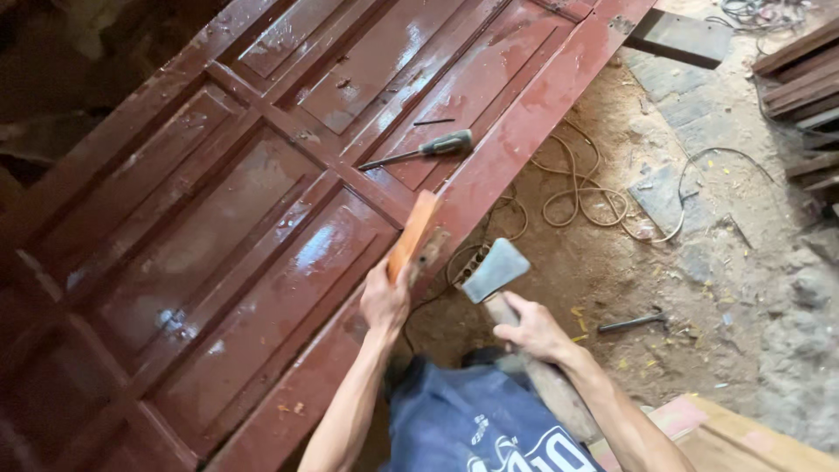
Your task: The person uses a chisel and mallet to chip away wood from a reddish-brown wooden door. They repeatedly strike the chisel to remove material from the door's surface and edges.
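My left hand [384, 300] grips a short orange-brown piece of wood [414, 232] and holds it upright against the edge of a glossy dark red panelled door [262, 201] lying flat. My right hand [530, 330] holds a hatchet by its wooden handle [551, 385]. Its grey steel head [495, 269] hovers just right of the wood piece, over the dirt floor. A screwdriver with a greenish handle [419, 152] lies on the door's upper panels, with a thin nail [433, 121] beside it.
Loops of pale cable [585, 188] lie on the sandy floor right of the door. A small metal tool [631, 322] rests on the dirt. Stacked timber [800, 83] stands at the top right, a plank [743, 437] at the bottom right, a dark block [680, 37] by the door's top corner.
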